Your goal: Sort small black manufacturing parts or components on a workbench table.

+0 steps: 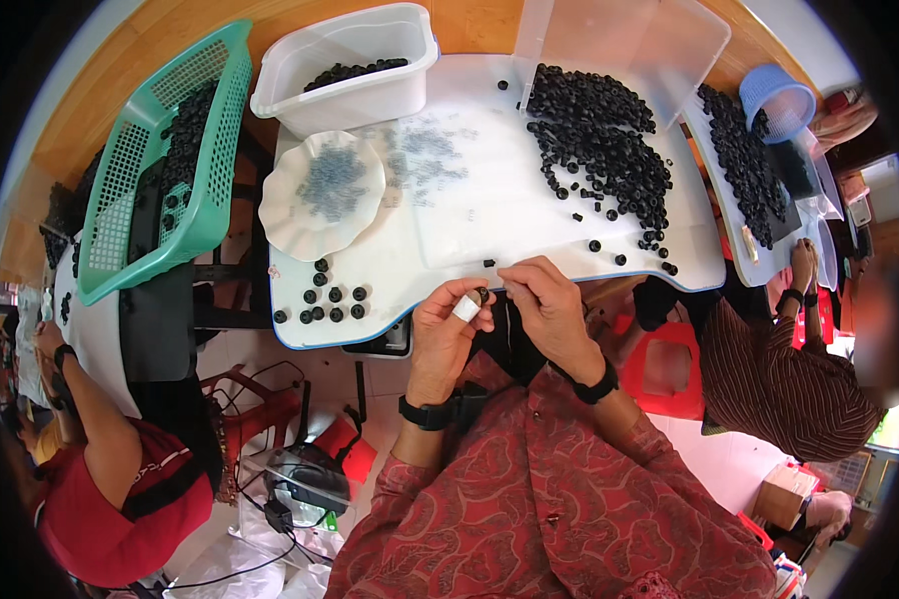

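My left hand [440,327] is closed at the table's near edge, pinching a small black round part [483,296]. A white wrap [466,307] covers one of its fingers. Just to the right, my right hand [551,317] has thumb and forefinger pressed together, close to that part; whatever is between them is too small to make out. One loose black piece [489,264] lies on the table beyond my fingers. Several black round parts [335,295] stand in loose rows at the table's left corner. Behind them, a scalloped white dish [278,225] holds many tiny thin greyish pieces [333,182].
A large pile of black parts [599,150] spreads over the far right beside a clear plastic bin [629,40]. At the back left are a white tub [345,105] and a green basket [225,165]. Co-workers sit at both sides; a red stool [669,399] stands right.
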